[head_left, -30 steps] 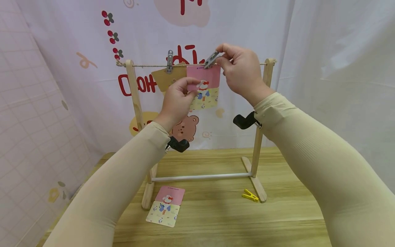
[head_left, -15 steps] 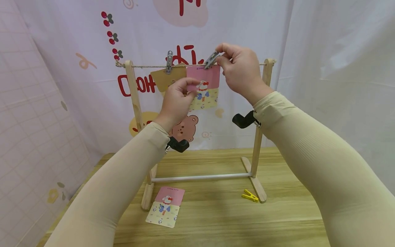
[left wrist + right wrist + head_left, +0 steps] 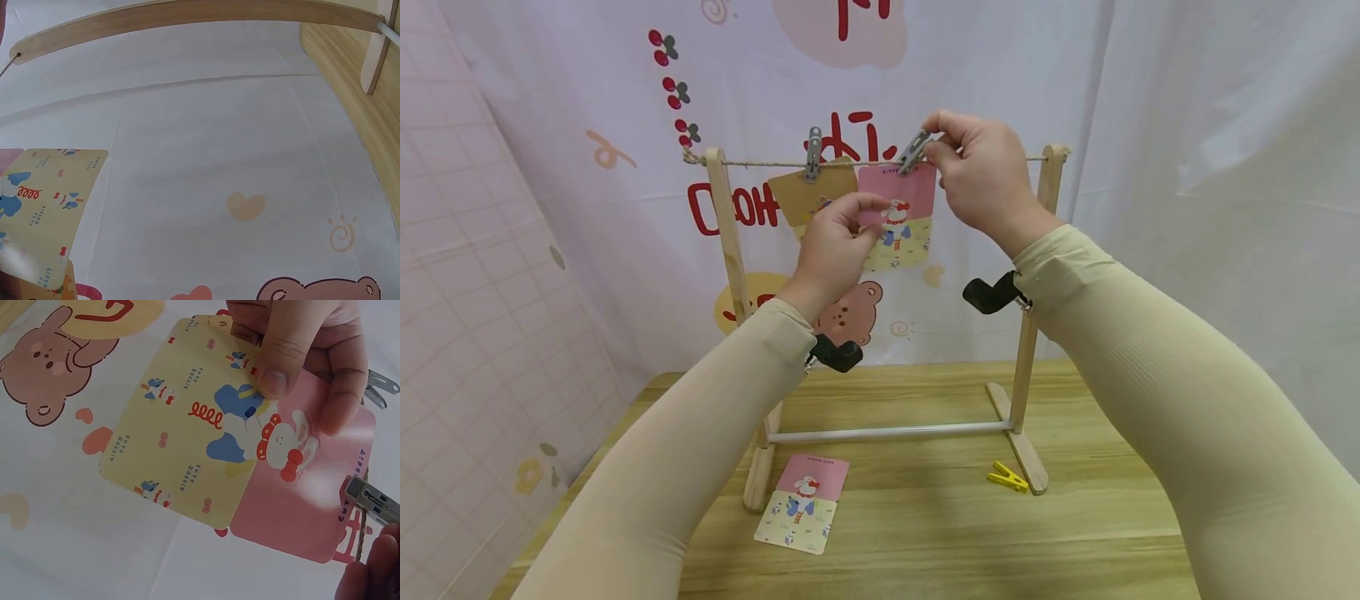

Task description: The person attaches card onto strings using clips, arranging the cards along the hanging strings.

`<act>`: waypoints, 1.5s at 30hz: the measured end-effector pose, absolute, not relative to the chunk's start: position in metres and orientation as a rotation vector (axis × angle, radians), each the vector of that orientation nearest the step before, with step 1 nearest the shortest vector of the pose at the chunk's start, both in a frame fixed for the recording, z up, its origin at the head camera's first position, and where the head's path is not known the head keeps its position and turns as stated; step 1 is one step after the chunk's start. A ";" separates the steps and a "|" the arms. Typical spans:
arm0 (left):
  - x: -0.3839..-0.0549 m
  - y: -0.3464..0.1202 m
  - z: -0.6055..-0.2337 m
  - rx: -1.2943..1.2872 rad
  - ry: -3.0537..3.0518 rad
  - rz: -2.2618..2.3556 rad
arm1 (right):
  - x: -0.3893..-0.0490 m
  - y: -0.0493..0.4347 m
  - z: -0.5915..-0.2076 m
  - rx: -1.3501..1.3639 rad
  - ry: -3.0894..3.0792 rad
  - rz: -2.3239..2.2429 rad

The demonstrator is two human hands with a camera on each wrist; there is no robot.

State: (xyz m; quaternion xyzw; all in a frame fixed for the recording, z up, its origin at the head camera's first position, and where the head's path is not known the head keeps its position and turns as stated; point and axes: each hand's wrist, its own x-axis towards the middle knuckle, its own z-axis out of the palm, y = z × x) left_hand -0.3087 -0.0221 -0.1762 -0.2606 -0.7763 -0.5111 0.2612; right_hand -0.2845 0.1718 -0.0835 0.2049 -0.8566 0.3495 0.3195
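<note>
In the head view, my left hand [image 3: 838, 246] pinches the left edge of a pink-and-yellow rabbit card [image 3: 913, 196] hanging just below a twine line. My right hand [image 3: 988, 179] pinches the handle end of a grey clothespin [image 3: 914, 152]. That clothespin slants down to the left, its tip at the card's top edge and the twine [image 3: 865, 162]. The right wrist view shows the card's printed front [image 3: 281, 500], the left thumb on it and the clothespin's tip [image 3: 359, 487] over the pink edge. Whether the tip bites both card and twine I cannot tell.
Left on the line, another grey clothespin [image 3: 813, 154] holds a tilted brown card [image 3: 797, 187], partly behind my left hand. Wooden posts [image 3: 1030, 350] and a white bar [image 3: 887, 432] frame the stand. A matching rabbit card [image 3: 802, 504] and a yellow clothespin [image 3: 1008, 477] lie on the table [image 3: 940, 533].
Both hands keep their grips. The pink-and-yellow card and the clothespin at it sit very slightly lower, and the card a little to the right.
</note>
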 end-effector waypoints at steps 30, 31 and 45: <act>-0.310 -0.022 -0.178 -0.682 -2.085 -1.356 | -0.286 0.169 -0.082 0.529 -2.306 1.025; -0.310 -0.022 -0.178 -0.679 -2.088 -1.361 | -0.286 0.169 -0.082 0.525 -2.318 1.026; -0.309 -0.024 -0.179 -0.684 -2.095 -1.450 | -0.288 0.170 -0.092 0.546 -2.335 1.012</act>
